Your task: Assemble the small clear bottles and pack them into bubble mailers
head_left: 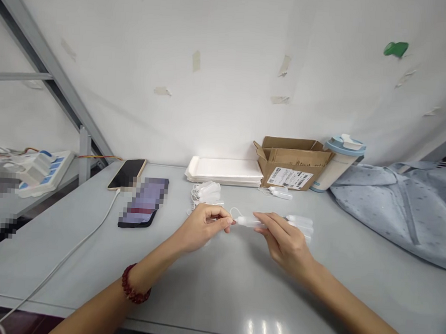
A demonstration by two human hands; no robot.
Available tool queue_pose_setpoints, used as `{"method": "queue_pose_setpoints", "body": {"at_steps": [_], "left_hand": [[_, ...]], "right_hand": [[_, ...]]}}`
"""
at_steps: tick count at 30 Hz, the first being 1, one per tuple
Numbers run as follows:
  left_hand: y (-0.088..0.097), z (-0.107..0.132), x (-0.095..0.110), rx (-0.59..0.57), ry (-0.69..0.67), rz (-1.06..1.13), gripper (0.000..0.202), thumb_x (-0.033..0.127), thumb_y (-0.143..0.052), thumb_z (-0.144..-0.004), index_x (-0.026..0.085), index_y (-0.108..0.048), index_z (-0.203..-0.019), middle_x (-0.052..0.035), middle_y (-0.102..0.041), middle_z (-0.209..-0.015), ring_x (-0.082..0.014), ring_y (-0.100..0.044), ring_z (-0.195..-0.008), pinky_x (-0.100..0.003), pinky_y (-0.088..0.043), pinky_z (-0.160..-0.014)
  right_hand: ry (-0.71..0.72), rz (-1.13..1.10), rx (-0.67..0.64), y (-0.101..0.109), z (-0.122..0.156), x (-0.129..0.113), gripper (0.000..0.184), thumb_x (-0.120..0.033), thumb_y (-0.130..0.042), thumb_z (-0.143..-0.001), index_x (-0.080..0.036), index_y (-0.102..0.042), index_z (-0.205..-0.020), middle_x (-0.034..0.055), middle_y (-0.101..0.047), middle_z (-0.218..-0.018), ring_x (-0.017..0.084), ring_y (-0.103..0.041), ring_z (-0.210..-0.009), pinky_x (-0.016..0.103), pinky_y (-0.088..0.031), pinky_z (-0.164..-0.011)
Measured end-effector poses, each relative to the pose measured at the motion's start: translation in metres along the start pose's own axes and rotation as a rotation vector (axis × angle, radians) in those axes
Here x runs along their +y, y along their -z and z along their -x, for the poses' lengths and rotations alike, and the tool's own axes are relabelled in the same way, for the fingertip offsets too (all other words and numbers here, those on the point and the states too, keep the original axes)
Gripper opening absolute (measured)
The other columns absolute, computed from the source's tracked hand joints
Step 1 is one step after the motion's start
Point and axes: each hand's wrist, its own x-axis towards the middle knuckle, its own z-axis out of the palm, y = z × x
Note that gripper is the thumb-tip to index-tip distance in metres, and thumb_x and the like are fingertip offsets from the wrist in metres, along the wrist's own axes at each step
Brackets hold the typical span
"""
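My right hand (pixel 286 240) grips the body of a small translucent plastic bottle (pixel 247 222), which lies level with its white narrow end toward the left. At that end, my left hand (pixel 204 227) is closed in a pinch on the tip; a small dark-red spot shows there, too small to make out. A thin white loop (pixel 236 210) arches above the tip. Beyond my left hand lies a pile of similar small bottles (pixel 207 190) with white loops. More bottles (pixel 300 222) rest just behind my right hand, partly hidden by it.
At the back stand a stack of white padded envelopes (pixel 226 170), an open cardboard box (pixel 293 164) and a tilted lidded cup (pixel 338 164). Blue fabric (pixel 398 208) covers the right side. Two phones, one black-screened (pixel 127 174) and cabled, one lit (pixel 145 202), lie left. A power strip (pixel 47 174) is beyond.
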Motion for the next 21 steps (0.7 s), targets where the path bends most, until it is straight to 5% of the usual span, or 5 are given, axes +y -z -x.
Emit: {"method": "queue_pose_setpoints", "body": {"at_steps": [6,10,15,21], "left_hand": [[0.005,-0.002,0.003,-0.038,0.030,-0.038,0.023,0.030,-0.054,-0.079,0.014,-0.063,-0.064,-0.0010,-0.061,-0.066,-0.0115,-0.051,-0.064,-0.022,-0.039,-0.062],[0.027,-0.002,0.009,-0.078,0.045,-0.133,0.024,0.034,-0.055,-0.078,0.015,-0.066,-0.069,-0.0018,-0.063,-0.066,-0.0129,-0.052,-0.064,-0.023,-0.038,-0.059],[0.067,0.001,0.010,0.092,0.105,-0.249,0.030,0.041,-0.055,-0.076,0.017,-0.064,-0.062,-0.0011,-0.061,-0.067,-0.0119,-0.047,-0.060,-0.022,-0.034,-0.054],[0.086,-0.001,-0.002,0.069,0.207,-0.304,0.026,0.041,-0.059,-0.073,0.019,-0.067,-0.061,0.0009,-0.057,-0.059,-0.0102,-0.041,-0.051,-0.022,-0.028,-0.048]], "right_hand": [[0.056,0.076,0.005,-0.003,0.002,-0.002,0.036,-0.005,-0.043,-0.089,-0.017,-0.043,-0.123,0.0076,-0.062,-0.085,0.013,-0.058,-0.067,0.022,-0.046,-0.053],[0.080,0.140,-0.038,0.006,-0.007,0.004,0.026,-0.017,-0.050,-0.089,-0.015,-0.049,-0.116,0.0094,-0.064,-0.086,0.016,-0.060,-0.072,0.026,-0.049,-0.058],[-0.091,0.194,-0.140,0.024,-0.011,0.034,0.021,-0.027,-0.046,-0.091,-0.015,-0.056,-0.105,0.0114,-0.064,-0.090,0.021,-0.059,-0.082,0.035,-0.049,-0.070],[-0.296,0.294,-0.435,0.037,-0.006,0.069,0.026,-0.026,-0.041,-0.090,-0.014,-0.065,-0.092,0.0114,-0.067,-0.086,0.025,-0.061,-0.082,0.038,-0.048,-0.070]]}}
